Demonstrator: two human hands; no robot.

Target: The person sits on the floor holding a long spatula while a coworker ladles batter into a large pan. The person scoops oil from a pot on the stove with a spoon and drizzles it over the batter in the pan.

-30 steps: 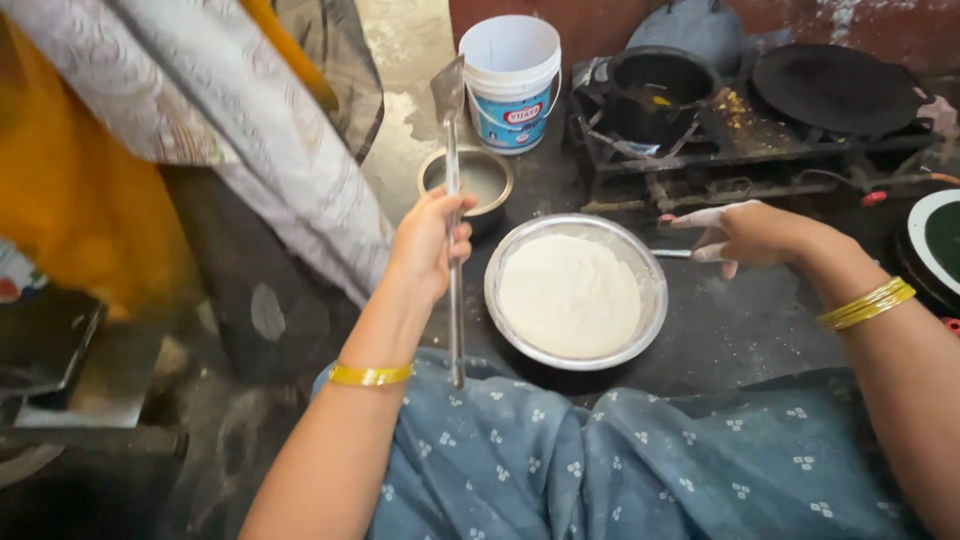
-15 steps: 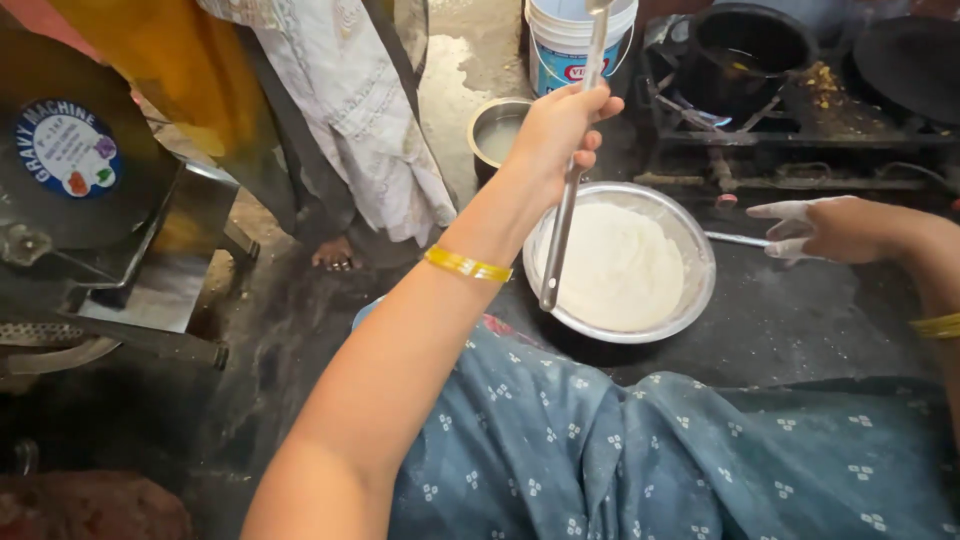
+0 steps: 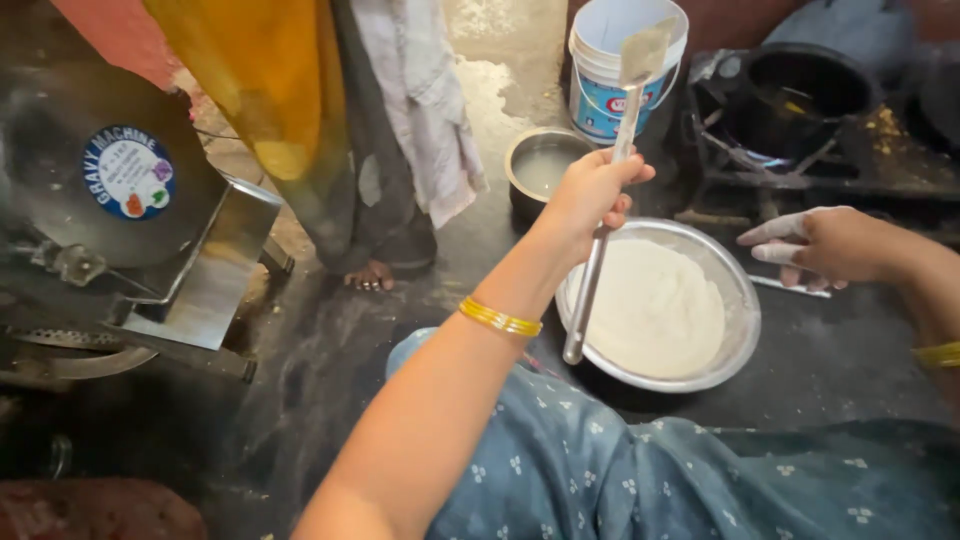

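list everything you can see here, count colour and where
spatula: 1, steel, long handle, gripped upright over the bowl
batter bowl: 1, steel, white batter, floor centre
small bowl: 1, steel, behind the batter bowl
bucket: 1, white and blue, top centre
stove: 1, black, top right
pot: 1, black, on the stove
grinding machine: 1, grey metal, left
standing person: 1, yellow and white cloth, top left
bangles: gold, both wrists
left hand: grips the spatula
right hand: floury, open, beside the batter bowl
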